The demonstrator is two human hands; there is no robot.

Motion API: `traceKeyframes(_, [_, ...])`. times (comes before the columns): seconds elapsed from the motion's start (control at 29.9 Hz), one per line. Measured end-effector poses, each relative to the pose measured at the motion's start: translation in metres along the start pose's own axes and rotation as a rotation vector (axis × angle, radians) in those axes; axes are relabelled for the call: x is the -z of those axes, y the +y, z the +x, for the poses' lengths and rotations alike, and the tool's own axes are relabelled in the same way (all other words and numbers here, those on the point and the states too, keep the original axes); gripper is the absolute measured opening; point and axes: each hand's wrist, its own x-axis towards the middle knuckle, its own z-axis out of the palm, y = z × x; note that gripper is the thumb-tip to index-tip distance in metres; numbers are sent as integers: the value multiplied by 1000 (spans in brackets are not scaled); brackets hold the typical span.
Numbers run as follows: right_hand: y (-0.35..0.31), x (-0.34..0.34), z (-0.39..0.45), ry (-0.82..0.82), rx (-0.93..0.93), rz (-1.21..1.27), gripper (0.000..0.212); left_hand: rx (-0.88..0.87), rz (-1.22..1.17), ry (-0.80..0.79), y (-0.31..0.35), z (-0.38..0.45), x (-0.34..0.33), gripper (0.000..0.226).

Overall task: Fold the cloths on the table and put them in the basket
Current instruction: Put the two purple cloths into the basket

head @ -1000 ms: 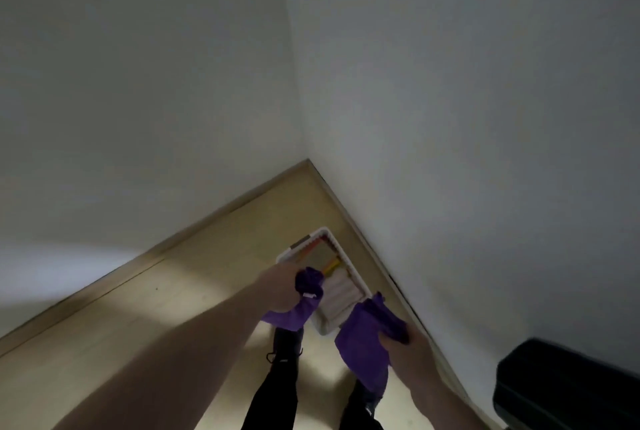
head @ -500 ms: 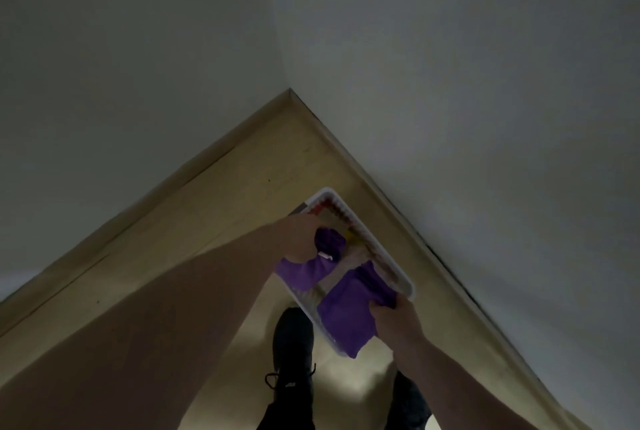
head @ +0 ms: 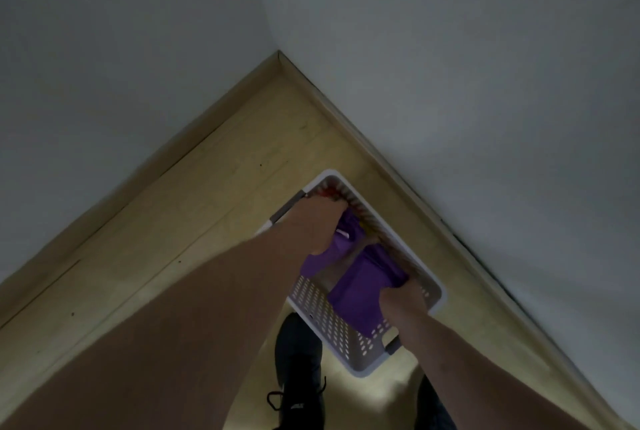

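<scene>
Left hand (head: pixel 317 225): purple cloth (head: pixel 360 286) was gripped; Right hand (head: pixel 403 298): same cloth was clenched; Basket (head: pixel 334 332): cloth was held inside.

Dim, underexposed picture with soft, slightly blurred detail. A pale pool of light falls on the light wooden floor (head: pixel 388 395) at bottom centre; the grey walls (head: pixel 450 66) darken outward. Wide-angle distortion stretches the edges.

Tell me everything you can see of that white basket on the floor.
The white basket looks like plastic, rectangular with rounded corners, its walls full of small holes and a grey handle at each end. It stands upright on the wooden floor in a corner. Both hands reach inside it with purple cloths.
</scene>
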Motion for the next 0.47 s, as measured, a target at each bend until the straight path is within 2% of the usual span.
traceKeyframes(0.1, [0, -5, -3, 17, 36, -80, 74, -36, 100, 162, 6, -1, -10, 76])
traceKeyframes(0.23, [17, -1, -34, 31, 322, -282, 96, -35, 101, 289, 19, -32, -16, 79])
traceKeyframes(0.3, [31, 0, -42, -5, 475, -500, 94, -42, 103, 265, 24, -51, -31, 75])
traceKeyframes(0.37, [36, 3, -44, -94, 590, -757, 90, -57, 132, 159, 26, -66, -43, 70])
traceKeyframes(0.47, [37, 4, -36, -186, 654, -1011, 83, -45, 204, 12, 21, -73, -58, 74])
